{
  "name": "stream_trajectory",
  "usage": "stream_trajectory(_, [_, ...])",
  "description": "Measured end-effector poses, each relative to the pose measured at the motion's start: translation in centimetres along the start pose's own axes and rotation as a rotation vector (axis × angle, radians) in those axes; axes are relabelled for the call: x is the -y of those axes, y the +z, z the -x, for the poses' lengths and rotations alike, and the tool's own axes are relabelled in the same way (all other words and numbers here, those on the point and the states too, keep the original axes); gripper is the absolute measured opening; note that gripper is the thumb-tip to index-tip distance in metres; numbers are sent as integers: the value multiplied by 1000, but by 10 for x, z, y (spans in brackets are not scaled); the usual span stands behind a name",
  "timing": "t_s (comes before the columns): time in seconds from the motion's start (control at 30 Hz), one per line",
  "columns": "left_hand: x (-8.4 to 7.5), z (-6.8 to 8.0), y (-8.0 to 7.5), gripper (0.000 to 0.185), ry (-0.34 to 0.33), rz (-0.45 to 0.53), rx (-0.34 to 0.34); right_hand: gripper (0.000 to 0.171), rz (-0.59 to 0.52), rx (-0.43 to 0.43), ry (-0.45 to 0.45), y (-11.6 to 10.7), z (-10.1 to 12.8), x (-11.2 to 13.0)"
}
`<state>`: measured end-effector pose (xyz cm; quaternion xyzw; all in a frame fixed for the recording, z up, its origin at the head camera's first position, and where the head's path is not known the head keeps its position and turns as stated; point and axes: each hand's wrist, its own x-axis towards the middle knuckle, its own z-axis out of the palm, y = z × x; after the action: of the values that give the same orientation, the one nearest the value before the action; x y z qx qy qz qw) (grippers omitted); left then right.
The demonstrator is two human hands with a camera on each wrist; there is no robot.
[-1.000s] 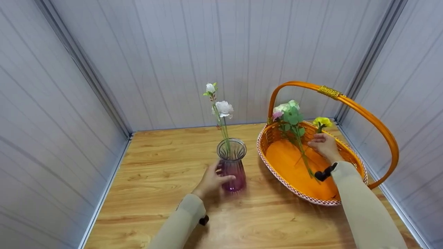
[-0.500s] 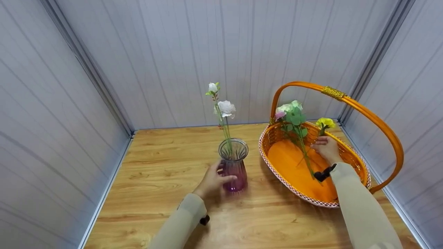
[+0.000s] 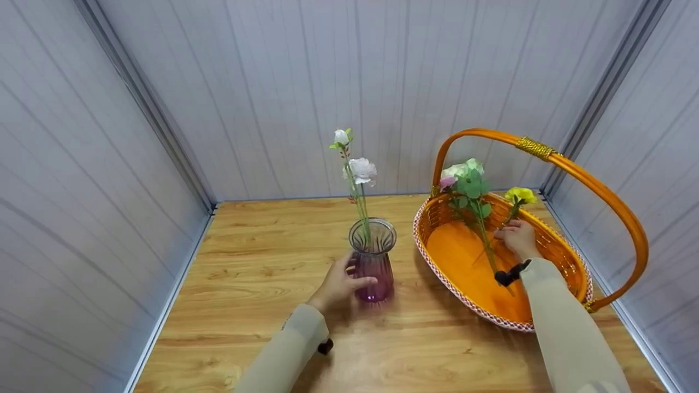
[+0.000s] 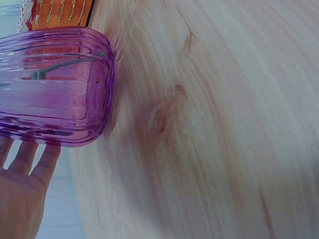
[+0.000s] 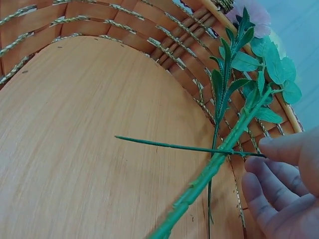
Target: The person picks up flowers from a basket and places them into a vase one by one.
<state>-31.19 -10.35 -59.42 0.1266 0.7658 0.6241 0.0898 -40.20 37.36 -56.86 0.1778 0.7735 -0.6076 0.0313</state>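
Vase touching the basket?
Apart. The head view shows a strip of bare table between the vase and the basket.

Facing you, a pale grey back wall [image 3: 284, 98] with thin vertical lines; to your left and right, similarly lined side walls, joined to it by grey metal corner strips [image 3: 146, 106]. Below you, a wood-grained tabletop [image 3: 246, 262], softly lit, with a faint sheen.

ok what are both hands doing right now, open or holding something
Left hand: holding the purple vase.
Right hand: pinching the yellow flower by its stem.
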Motion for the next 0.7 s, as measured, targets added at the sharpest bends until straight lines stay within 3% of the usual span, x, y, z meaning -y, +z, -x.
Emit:
stream_trajectory(0.47, [1,1,0,88,-14,13,-1,55,-300,15,34,-6,10,11])
stream_trajectory(0.7, [2,0,0,87,1,12,9,23,-372,18,55,-8,17,24])
